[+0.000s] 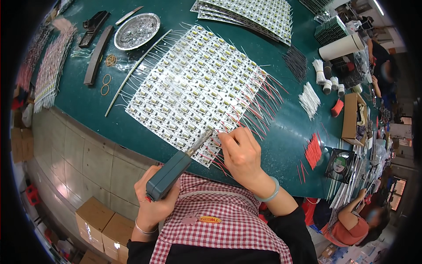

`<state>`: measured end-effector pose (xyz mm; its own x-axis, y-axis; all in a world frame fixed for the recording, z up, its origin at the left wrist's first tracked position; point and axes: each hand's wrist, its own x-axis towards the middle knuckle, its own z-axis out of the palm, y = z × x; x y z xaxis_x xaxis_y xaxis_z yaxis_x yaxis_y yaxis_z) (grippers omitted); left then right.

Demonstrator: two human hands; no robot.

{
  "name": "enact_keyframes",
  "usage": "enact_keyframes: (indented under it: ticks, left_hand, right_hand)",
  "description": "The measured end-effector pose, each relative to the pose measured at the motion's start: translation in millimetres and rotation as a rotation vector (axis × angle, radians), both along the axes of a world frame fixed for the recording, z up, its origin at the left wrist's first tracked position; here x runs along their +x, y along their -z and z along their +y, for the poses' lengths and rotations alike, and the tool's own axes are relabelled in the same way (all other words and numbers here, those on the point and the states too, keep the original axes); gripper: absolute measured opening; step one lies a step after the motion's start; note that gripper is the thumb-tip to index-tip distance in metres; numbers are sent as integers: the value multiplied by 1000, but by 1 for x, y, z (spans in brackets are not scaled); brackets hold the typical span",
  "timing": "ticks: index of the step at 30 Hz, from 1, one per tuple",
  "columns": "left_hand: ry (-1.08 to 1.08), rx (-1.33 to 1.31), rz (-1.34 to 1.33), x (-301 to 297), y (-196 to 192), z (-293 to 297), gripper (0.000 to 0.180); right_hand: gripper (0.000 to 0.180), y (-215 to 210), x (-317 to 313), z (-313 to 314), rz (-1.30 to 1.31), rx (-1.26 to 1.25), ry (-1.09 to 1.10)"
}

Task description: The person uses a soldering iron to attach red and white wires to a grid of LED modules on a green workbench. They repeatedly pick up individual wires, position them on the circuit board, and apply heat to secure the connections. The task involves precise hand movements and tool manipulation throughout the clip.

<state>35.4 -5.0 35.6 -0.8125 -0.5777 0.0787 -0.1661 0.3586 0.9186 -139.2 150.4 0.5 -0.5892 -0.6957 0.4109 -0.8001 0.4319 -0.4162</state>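
Observation:
My left hand (151, 202) is closed round the dark green handle of a soldering gun (169, 174). Its metal tip points up and right, down onto a white circuit board panel (171, 90) at the front right part. Just beside the tip, my right hand (242, 154) pinches a thin wire over the panel; most of that wire is hidden by the fingers. Rows of small yellowish-green components cover the panel. Red and white wires (259, 103) stick out along its right edge, and pale wires fringe its left edge.
Bundles of red wires (313, 152), white wires (309, 100) and black wires (295, 64) lie to the right. A metal dish (137, 31) and a long dark bar (98, 55) sit at the back left. Stacked panels (255, 17) are behind. A co-worker (351, 224) sits at right.

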Motion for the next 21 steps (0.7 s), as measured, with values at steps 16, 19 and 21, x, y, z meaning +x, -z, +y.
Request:
enact_keyframes:
  ticks: [16, 19, 21]
  left_hand:
    - [-18, 39, -63, 8, -7, -1, 20]
    - [-16, 27, -66, 9, -8, -1, 21]
    - [-11, 3, -65, 10, -9, -1, 21]
  right_hand:
    - [19, 0, 1, -1, 1, -9, 11]
    - [17, 2, -1, -1, -6, -57, 15]
    - [17, -1, -1, -1, -31, -110, 29]
